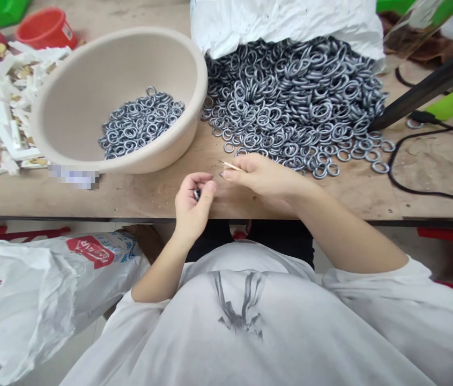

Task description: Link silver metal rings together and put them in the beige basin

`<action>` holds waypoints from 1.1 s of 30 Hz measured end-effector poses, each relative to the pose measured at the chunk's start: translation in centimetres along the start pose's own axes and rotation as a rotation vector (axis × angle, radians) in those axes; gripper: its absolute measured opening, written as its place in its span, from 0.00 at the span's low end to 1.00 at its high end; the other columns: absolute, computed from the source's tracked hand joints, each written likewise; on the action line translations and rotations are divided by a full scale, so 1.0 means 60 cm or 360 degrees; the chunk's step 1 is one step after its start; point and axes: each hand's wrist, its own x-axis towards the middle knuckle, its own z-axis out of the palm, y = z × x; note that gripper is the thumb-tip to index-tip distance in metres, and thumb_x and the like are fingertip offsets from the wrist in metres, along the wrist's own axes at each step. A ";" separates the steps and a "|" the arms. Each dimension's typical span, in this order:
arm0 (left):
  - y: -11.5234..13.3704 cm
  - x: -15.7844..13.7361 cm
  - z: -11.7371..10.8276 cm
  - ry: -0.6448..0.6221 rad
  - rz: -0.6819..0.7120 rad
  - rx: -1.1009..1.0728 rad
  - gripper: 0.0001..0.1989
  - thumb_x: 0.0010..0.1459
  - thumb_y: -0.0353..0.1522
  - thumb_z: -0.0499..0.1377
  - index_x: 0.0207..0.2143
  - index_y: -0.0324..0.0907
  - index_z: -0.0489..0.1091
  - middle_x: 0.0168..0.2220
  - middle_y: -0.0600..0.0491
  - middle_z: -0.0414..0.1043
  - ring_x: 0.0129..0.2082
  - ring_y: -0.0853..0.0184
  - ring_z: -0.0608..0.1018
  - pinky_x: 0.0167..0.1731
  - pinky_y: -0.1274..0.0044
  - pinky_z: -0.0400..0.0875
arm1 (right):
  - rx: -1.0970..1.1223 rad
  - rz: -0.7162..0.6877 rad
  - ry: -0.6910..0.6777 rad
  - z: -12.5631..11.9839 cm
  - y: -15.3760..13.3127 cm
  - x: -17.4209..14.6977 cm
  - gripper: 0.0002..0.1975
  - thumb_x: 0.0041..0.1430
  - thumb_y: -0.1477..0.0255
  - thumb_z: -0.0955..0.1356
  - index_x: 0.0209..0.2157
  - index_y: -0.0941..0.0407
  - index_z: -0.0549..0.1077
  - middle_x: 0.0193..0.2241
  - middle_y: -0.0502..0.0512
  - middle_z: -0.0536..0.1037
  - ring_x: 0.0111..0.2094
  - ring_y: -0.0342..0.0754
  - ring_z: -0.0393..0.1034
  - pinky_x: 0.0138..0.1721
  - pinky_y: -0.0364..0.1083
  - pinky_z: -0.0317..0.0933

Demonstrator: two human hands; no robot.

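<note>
My left hand [194, 201] is above the table's front part, its fingers curled round a dark grey ring [197, 194] that shows between them. Facing it, my right hand [252, 172] pinches a thin pale stick [233, 166] with a dark, narrow tip pointing left. A small dark bit shows below the stick at the right fingertips; I cannot make it out. Beyond my right hand spreads a big heap of grey rings [286, 102]. A beige basin [77, 80] stands beyond my left hand, with a smaller pile of similar rings [141, 123] in it.
A white sack [286, 21] lies behind the ring heap. White and brass-coloured pieces [5, 107] are piled at the left, near a red tub [45, 29]. On the right are a black bar [431, 83] and a black cable [397, 182]. Another white sack [49, 289] stands below the table edge.
</note>
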 end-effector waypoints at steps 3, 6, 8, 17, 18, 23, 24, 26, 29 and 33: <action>-0.002 -0.005 0.010 -0.0270 0.0113 0.0213 0.18 0.61 0.48 0.60 0.34 0.41 0.72 0.28 0.55 0.69 0.29 0.71 0.69 0.32 0.78 0.66 | 0.0725 -0.0094 -0.0098 0.010 0.000 -0.035 0.25 0.67 0.49 0.61 0.29 0.56 0.67 0.20 0.45 0.60 0.23 0.41 0.54 0.26 0.43 0.51; 0.003 -0.014 0.033 -0.0391 -0.0126 -0.0118 0.23 0.61 0.51 0.58 0.27 0.41 0.67 0.23 0.56 0.63 0.23 0.73 0.64 0.24 0.79 0.60 | 0.0940 -0.0134 0.0285 0.036 -0.001 -0.054 0.24 0.61 0.47 0.67 0.31 0.55 0.66 0.24 0.45 0.62 0.26 0.41 0.57 0.29 0.43 0.55; 0.008 -0.020 0.048 -0.0431 -0.0370 -0.0461 0.23 0.59 0.52 0.60 0.26 0.41 0.65 0.20 0.59 0.58 0.19 0.75 0.58 0.19 0.80 0.53 | 0.0883 -0.0177 0.0542 0.051 -0.001 -0.058 0.23 0.58 0.48 0.70 0.35 0.54 0.67 0.29 0.48 0.67 0.30 0.42 0.61 0.33 0.43 0.58; 0.032 -0.029 0.062 -0.0496 -0.0888 -0.1120 0.23 0.58 0.45 0.64 0.23 0.41 0.59 0.17 0.61 0.51 0.15 0.79 0.55 0.14 0.84 0.48 | 0.0237 -0.0221 0.0824 0.063 0.018 -0.084 0.22 0.67 0.51 0.63 0.33 0.56 0.70 0.25 0.49 0.71 0.27 0.43 0.63 0.31 0.45 0.53; 0.032 -0.029 0.061 -0.0476 -0.0901 -0.1144 0.23 0.57 0.44 0.65 0.23 0.41 0.58 0.17 0.62 0.52 0.14 0.79 0.55 0.14 0.84 0.49 | 0.0113 -0.0260 0.0790 0.065 0.018 -0.090 0.21 0.67 0.53 0.63 0.32 0.56 0.71 0.26 0.50 0.72 0.28 0.44 0.64 0.31 0.45 0.53; 0.030 -0.030 0.064 -0.0406 -0.0958 -0.1160 0.22 0.58 0.43 0.64 0.23 0.41 0.58 0.17 0.61 0.53 0.14 0.79 0.56 0.15 0.84 0.50 | -0.0231 -0.0377 0.0804 0.073 0.014 -0.100 0.21 0.69 0.57 0.63 0.28 0.56 0.70 0.23 0.50 0.70 0.26 0.43 0.63 0.30 0.44 0.51; 0.030 -0.031 0.064 -0.0405 -0.0967 -0.1158 0.22 0.58 0.43 0.64 0.23 0.41 0.58 0.17 0.61 0.53 0.14 0.79 0.56 0.15 0.84 0.49 | -0.0271 -0.0381 0.0803 0.073 0.013 -0.099 0.21 0.69 0.57 0.62 0.27 0.56 0.69 0.22 0.49 0.69 0.25 0.43 0.61 0.29 0.44 0.50; 0.031 -0.031 0.065 -0.0421 -0.0984 -0.1156 0.22 0.59 0.42 0.63 0.23 0.41 0.57 0.16 0.62 0.52 0.14 0.79 0.56 0.15 0.84 0.49 | -0.0327 -0.0373 0.0787 0.074 0.013 -0.099 0.22 0.69 0.56 0.62 0.25 0.56 0.68 0.22 0.49 0.68 0.25 0.43 0.60 0.29 0.44 0.49; 0.034 -0.035 0.065 -0.0486 -0.0988 -0.1161 0.22 0.59 0.43 0.63 0.22 0.41 0.57 0.16 0.62 0.51 0.14 0.79 0.55 0.15 0.84 0.49 | -0.0310 -0.0298 0.0739 0.070 0.019 -0.097 0.23 0.68 0.56 0.62 0.24 0.55 0.67 0.21 0.49 0.69 0.24 0.43 0.60 0.28 0.44 0.48; 0.045 -0.045 0.058 -0.0753 -0.0924 -0.1180 0.24 0.57 0.43 0.65 0.20 0.40 0.59 0.16 0.61 0.53 0.14 0.79 0.56 0.15 0.83 0.51 | -0.0223 0.0090 0.0777 0.051 0.036 -0.084 0.24 0.69 0.55 0.59 0.27 0.55 0.71 0.20 0.49 0.69 0.25 0.44 0.63 0.29 0.44 0.51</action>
